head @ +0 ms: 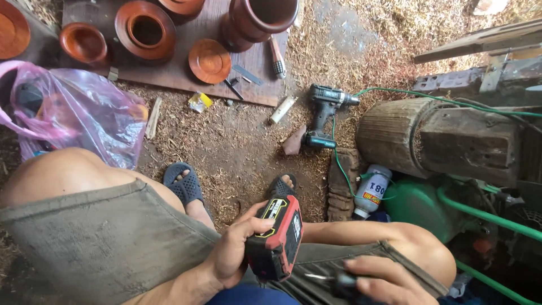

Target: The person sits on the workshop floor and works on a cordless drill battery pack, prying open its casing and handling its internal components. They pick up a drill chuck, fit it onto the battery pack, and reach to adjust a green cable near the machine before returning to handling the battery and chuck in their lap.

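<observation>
Seated person's left hand (234,254) wraps a red-and-black battery pack (276,237) upright over the lap, label outward, while right hand (384,279) beside it pinches a dark tool (341,285).

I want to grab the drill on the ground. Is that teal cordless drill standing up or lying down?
Lying down. The teal cordless drill rests on its side on the sawdust-covered ground, chuck pointing right, battery base toward the person's feet, untouched by either hand.
</observation>
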